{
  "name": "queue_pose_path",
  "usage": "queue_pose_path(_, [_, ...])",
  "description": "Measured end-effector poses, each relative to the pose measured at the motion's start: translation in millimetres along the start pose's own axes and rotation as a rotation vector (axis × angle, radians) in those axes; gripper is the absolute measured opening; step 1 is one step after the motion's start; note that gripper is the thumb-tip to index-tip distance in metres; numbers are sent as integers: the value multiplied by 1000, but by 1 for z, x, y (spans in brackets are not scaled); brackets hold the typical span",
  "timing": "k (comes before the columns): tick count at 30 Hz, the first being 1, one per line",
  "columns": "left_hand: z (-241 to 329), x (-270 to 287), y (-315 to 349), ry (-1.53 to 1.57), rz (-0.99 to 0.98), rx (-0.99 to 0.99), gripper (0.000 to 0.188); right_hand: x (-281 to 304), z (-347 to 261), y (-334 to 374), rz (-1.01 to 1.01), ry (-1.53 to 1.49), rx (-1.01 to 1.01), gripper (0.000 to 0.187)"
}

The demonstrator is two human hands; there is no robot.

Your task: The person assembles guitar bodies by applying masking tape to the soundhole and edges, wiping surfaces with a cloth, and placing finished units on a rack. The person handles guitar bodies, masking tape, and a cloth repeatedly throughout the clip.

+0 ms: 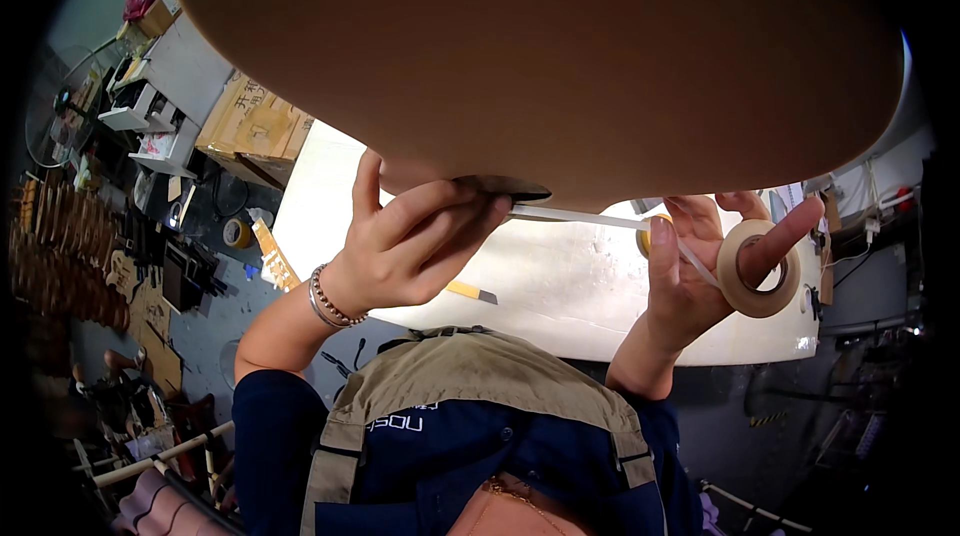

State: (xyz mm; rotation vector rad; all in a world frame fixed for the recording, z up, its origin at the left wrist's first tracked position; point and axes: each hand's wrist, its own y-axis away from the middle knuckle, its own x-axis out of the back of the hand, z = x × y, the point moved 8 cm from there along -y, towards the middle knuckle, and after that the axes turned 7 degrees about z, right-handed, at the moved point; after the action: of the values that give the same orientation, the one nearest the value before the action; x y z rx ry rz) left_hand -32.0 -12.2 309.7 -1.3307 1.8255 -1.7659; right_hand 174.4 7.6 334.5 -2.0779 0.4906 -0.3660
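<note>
A large, smooth tan panel with rounded corners [540, 66] fills the upper view, its near edge just above my hands. My left hand [405, 246] pinches one end of a narrow pale tape strip [590, 218] against that edge, beside a dark patch [515, 190]. The strip runs taut to my right hand [690, 286], where the thumb presses on it. A roll of cream masking tape [765, 305] hangs around a finger of the right hand, which also touches the panel's edge. Parts of the fingers are hidden behind the edge.
Under the panel lies a white worktable [560, 306], with a yellow-handled tool [465, 290] on it. A yellow ring-shaped thing [643, 238] shows behind my right thumb. Left stand cardboard boxes [250, 126], a tape roll [237, 233] and a fan [65, 101].
</note>
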Motion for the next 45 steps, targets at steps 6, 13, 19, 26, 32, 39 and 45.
queue_pose_path(6, [0, -2, -3, -39, -18, 24, 25, -7, -4, -7, -46, -151, 30, 111])
queue_pose_path(13, [-7, -2, 5, -108, -24, 224, 27, -27, -4, -14, -105, -140, -84, 107])
queue_pose_path(19, [-25, 20, 21, -130, 23, 290, 28, -60, 31, 88, 29, -508, -150, 109])
queue_pose_path(26, [-56, 61, 68, -192, 90, 445, 19, -202, 43, 159, -513, -589, -413, 100])
queue_pose_path(32, [-44, 17, 152, 299, 116, 977, 24, -119, 71, 171, -495, -173, -475, 87])
queue_pose_path(39, [22, -95, 285, 789, -142, 1406, 36, -62, 147, 227, -674, 167, -465, 89])
queue_pose_path(45, [26, -115, 304, 712, -266, 1398, 28, -54, 163, 246, -633, 130, -573, 95])
